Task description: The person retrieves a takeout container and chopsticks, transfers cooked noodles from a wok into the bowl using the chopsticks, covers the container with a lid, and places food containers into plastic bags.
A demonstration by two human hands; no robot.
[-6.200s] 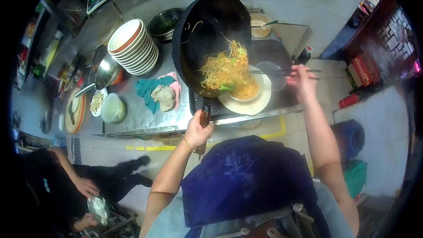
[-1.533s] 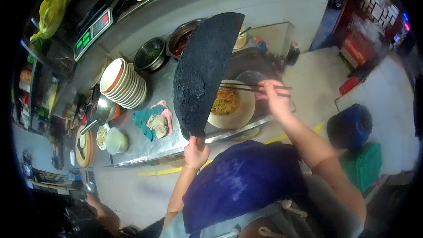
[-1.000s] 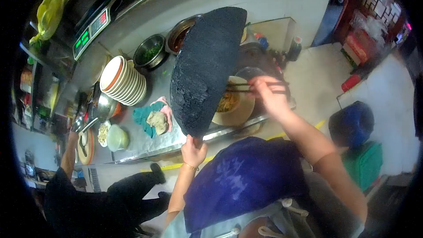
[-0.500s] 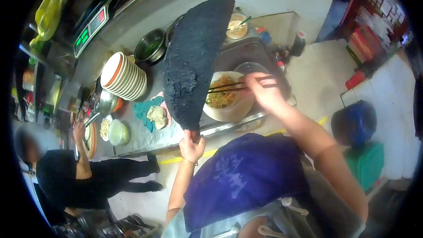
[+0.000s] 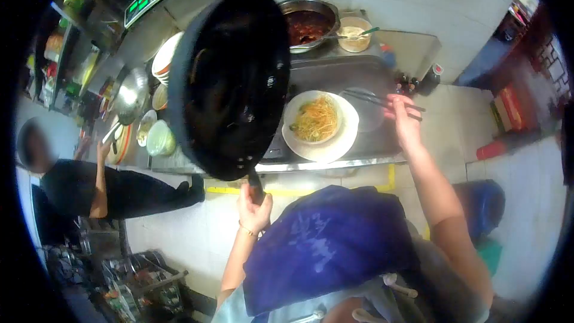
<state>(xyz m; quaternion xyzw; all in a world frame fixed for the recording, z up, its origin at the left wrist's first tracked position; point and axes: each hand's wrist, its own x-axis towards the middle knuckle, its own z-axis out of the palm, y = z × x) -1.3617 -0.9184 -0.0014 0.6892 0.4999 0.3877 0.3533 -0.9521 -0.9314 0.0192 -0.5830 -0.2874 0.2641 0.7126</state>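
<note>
My left hand (image 5: 254, 208) is closed round the handle of a black wok (image 5: 230, 84), raised and tilted over the counter with its dark inside showing. Only a few scraps cling inside it. My right hand (image 5: 406, 121) grips a pair of dark chopsticks (image 5: 382, 100), which point left. Between the wok and my right hand, a bowl of noodles (image 5: 315, 119) with shreds of vegetable rests on a pale plate (image 5: 327, 154). Plate and bowl stand on a dark tray (image 5: 371, 67). The chopstick tips are just right of the bowl, apart from the noodles.
Behind the tray are a metal pot of red sauce (image 5: 308, 24) and a tub (image 5: 354, 34) with a green-handled utensil. Stacked bowls (image 5: 164, 60) are partly behind the wok. At left, another person (image 5: 78, 188) holds a pan (image 5: 131, 96) by its handle. Bottles (image 5: 430, 79) stand at right.
The wok has moved left off the bowl and turned its inside into view. My right hand and the chopsticks have moved right, off the noodles. The other person's hand remains near the pan handle.
</note>
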